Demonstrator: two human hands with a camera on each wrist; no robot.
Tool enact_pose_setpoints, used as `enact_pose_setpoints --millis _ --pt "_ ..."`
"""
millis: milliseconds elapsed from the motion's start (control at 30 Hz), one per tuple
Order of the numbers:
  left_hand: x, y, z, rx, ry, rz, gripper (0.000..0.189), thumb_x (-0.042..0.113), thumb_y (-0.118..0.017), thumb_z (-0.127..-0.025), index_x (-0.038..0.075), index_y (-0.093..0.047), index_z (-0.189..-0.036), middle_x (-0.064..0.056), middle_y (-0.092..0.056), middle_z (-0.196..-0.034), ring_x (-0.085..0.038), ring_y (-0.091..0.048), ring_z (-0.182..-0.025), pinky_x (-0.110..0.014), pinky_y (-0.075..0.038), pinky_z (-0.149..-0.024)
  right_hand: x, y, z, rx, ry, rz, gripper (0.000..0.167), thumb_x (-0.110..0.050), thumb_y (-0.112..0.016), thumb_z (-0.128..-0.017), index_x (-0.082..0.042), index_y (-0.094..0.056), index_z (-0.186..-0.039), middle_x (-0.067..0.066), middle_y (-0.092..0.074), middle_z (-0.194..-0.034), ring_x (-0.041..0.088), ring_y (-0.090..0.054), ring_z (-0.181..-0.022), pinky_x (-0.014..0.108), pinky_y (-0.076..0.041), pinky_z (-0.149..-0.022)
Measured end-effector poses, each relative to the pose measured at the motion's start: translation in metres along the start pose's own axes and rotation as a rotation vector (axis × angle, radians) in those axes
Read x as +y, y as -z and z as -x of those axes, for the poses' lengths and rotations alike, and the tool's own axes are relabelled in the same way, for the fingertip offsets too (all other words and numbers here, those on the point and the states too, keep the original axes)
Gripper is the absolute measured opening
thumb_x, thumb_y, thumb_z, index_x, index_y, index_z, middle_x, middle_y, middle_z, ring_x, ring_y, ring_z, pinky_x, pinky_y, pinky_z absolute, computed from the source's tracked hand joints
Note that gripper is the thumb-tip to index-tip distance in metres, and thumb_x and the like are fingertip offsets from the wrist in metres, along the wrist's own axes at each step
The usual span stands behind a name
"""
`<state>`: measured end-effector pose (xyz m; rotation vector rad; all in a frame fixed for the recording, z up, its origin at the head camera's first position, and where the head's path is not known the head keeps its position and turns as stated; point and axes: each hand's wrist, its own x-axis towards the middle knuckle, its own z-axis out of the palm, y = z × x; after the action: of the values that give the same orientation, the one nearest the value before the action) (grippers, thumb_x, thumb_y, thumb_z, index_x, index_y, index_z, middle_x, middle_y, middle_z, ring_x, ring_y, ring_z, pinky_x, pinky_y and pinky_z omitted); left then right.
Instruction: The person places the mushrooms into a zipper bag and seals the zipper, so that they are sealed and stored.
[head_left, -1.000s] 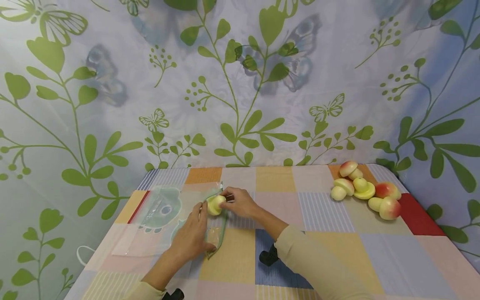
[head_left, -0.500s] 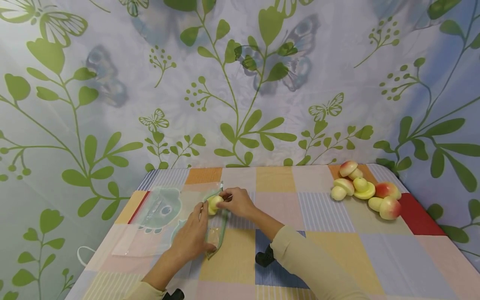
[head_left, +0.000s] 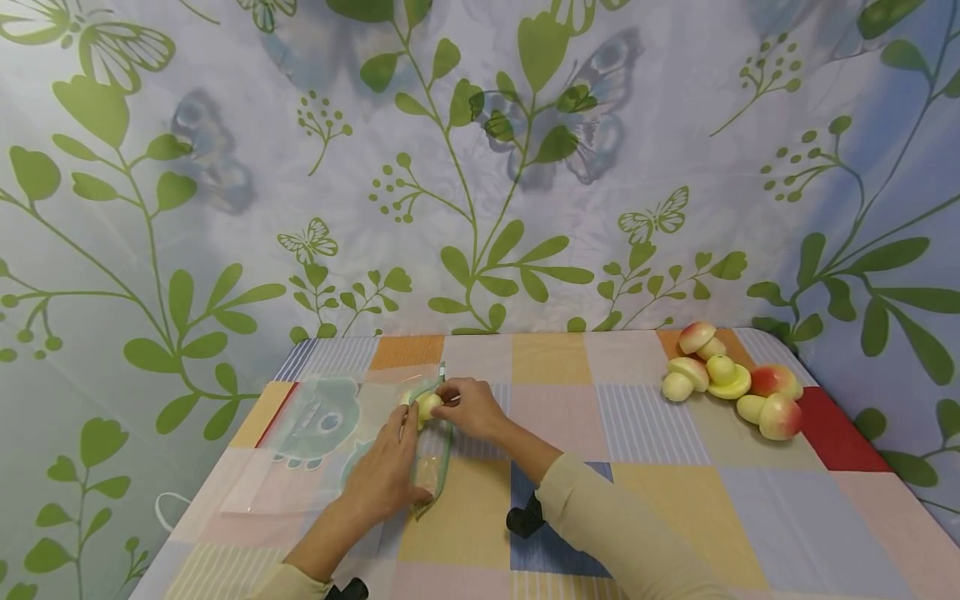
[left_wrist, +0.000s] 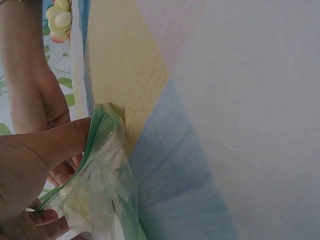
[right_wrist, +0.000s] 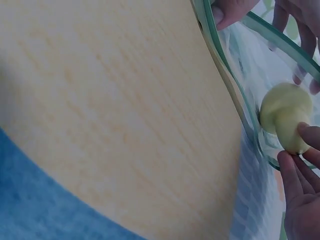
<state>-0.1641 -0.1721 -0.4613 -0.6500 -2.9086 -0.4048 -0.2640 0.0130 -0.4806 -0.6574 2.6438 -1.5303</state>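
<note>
A clear zip-lock bag (head_left: 262, 493) with a green seal and a pale green cartoon print lies flat on the table, its mouth to the right. My left hand (head_left: 381, 475) holds that mouth apart; in the left wrist view the thumb hooks the green rim of the bag (left_wrist: 102, 172). Thumb and fingers of my right hand (head_left: 476, 411) pinch the stem of a pale yellow toy mushroom (head_left: 429, 407). The right wrist view shows the toy mushroom (right_wrist: 286, 111) cap-first within the bag's mouth, the right fingertips at its stem end.
Several toy mushrooms (head_left: 727, 379), some yellow and some with red caps, sit in a group at the table's far right. A patchwork cloth (head_left: 667, 508) covers the table. Behind it hangs a leaf-patterned curtain (head_left: 465, 167). A white cord (head_left: 159, 510) loops at the left edge.
My right hand has moved slightly left, carrying the toy mushroom deeper into the bag's mouth. The left hand stays in nearly the same place, and the bag has barely shifted.
</note>
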Motion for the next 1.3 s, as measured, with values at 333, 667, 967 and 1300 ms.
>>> enact_pose_setpoints --millis 333,667,967,1300 --pt "0.0 0.001 0.001 -0.002 -0.032 0.004 0.132 0.027 -0.103 -0.06 -0.008 -0.024 -0.159 -0.028 -0.03 -0.159 -0.042 -0.039 -0.142 -0.051 -0.053 -0.095 -0.005 -0.005 0.001 0.029 0.003 0.046 0.025 -0.021 -0.079 -0.094 -0.004 -0.076 -0.113 0.005 -0.073 -0.103 0.022 -0.071 -0.097 0.029 -0.059 -0.08" --pt "0.002 0.005 0.0 0.0 -0.072 0.003 0.134 0.025 -0.103 -0.06 -0.007 -0.021 -0.16 -0.029 -0.029 -0.16 -0.041 -0.037 -0.143 -0.048 -0.052 -0.098 -0.012 -0.012 -0.001 -0.029 -0.029 0.031 0.025 -0.025 -0.071 -0.101 -0.006 -0.075 -0.118 0.006 -0.074 -0.111 0.023 -0.072 -0.099 0.027 -0.059 -0.078" --pt "0.001 0.004 0.001 0.012 -0.074 0.04 0.134 0.023 -0.104 -0.059 -0.007 -0.021 -0.16 -0.029 -0.029 -0.16 -0.041 -0.035 -0.144 -0.049 -0.054 -0.094 -0.009 -0.006 0.003 -0.232 -0.051 0.026 0.038 -0.011 -0.064 -0.103 -0.01 -0.064 -0.141 0.007 -0.067 -0.133 0.028 -0.065 -0.121 0.035 -0.055 -0.095" --pt "-0.001 0.001 0.004 0.036 -0.106 0.022 0.135 0.024 -0.104 -0.057 -0.01 -0.023 -0.158 -0.031 -0.03 -0.157 -0.042 -0.037 -0.143 -0.046 -0.053 -0.096 -0.003 0.01 0.01 -0.226 -0.037 -0.071 0.046 -0.007 -0.071 -0.099 -0.006 -0.061 -0.143 0.009 -0.07 -0.127 0.031 -0.065 -0.119 0.034 -0.056 -0.093"
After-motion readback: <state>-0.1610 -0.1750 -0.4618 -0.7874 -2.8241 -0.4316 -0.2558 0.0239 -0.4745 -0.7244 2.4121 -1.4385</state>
